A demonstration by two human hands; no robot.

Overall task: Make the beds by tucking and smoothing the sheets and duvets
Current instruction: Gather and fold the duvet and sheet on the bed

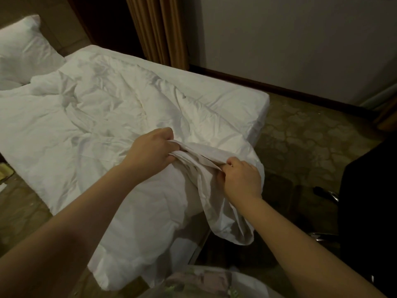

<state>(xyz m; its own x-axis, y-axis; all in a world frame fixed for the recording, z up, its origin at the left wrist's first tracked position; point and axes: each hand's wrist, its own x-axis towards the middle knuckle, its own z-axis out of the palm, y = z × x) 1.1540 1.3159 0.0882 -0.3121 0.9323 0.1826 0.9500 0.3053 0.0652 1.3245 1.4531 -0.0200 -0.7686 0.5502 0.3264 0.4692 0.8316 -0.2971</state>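
Note:
A crumpled white duvet (103, 117) lies across the bed, spilling over the near foot corner toward the floor. My left hand (153, 148) grips a bunched edge of the duvet near the foot of the bed. My right hand (241, 178) pinches the same edge a little to the right, and a loose flap hangs down below it. Under the duvet, the white fitted sheet (225, 97) shows along the far side of the mattress. A white pillow (23, 52) leans at the head of the bed, far left.
Patterned carpet (305, 134) surrounds the bed. Brown curtains (156, 29) hang behind it beside a pale wall (300, 39). A dark chair (365, 201) with a metal base stands close on the right. My patterned clothing (199, 282) shows at the bottom edge.

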